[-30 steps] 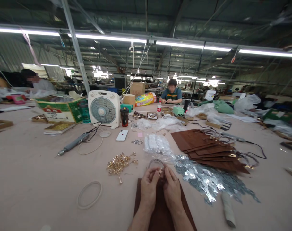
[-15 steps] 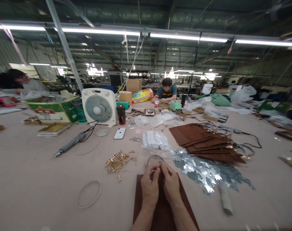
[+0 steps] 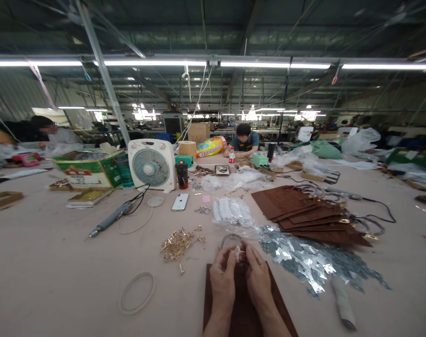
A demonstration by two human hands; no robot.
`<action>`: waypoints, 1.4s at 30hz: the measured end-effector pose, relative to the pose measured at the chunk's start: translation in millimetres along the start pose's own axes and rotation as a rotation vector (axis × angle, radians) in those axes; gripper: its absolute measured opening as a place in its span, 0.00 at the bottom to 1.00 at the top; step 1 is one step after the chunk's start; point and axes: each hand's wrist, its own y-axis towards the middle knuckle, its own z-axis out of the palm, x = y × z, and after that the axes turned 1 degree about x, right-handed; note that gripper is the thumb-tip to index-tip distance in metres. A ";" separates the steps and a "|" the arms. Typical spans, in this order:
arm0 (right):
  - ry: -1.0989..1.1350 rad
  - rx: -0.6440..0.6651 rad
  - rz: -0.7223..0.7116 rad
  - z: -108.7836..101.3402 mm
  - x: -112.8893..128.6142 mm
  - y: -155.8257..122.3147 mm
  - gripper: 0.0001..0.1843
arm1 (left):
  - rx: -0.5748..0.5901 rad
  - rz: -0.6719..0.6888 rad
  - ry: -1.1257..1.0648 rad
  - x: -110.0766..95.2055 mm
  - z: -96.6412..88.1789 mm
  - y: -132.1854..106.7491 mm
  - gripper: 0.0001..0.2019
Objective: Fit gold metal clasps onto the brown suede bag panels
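Note:
A dark brown flat bag (image 3: 244, 304) lies at the table's near edge, with a grey cord-like handle (image 3: 231, 237) looping beyond its top. My left hand (image 3: 223, 281) is closed, thumb and fingertips pinching at the bag's top edge. Opposite it, my right hand (image 3: 258, 281) is closed too, fingers curled in toward the left fingertips. Between the fingertips shows a small pale, shiny piece (image 3: 238, 253); its exact kind is hidden. Loose gold-coloured metal fittings (image 3: 178, 243) lie left of my hands, and thin silver metal plates (image 3: 300, 255) spread out on the right.
Stacked brown bags (image 3: 304, 210) with handles lie right. A grey handled tool (image 3: 343, 304) and pale ring (image 3: 137, 293) flank my hands. Beyond are plastic-wrapped white pieces (image 3: 233, 213), a phone (image 3: 179, 201), electric screwdriver (image 3: 109, 220) and fan (image 3: 151, 164). A person (image 3: 246, 140) sits across the table.
The whole view has shifted, so everything sits lower and slightly further right. My fingertips have parted a little, and the pale piece between them shows more clearly.

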 end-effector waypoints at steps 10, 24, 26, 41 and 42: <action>-0.310 0.100 -0.105 0.6 8.2 -5.0 0.25 | -0.019 -0.008 -0.013 7.7 -3.6 0.2 0.22; -0.059 -0.013 0.031 -2.1 8.2 -1.0 0.24 | 0.133 0.015 -0.165 3.3 8.3 -6.1 0.29; 0.041 -0.016 0.046 -3.3 5.9 -0.3 0.23 | 0.133 0.026 -0.150 3.5 10.1 -6.5 0.26; -0.153 0.023 -0.103 1.7 7.2 -7.7 0.27 | -0.121 0.271 0.228 -0.5 -1.8 -4.0 0.15; -0.219 0.016 -0.149 1.5 8.8 -9.2 0.26 | -0.155 0.287 0.244 -0.5 -2.6 -3.9 0.15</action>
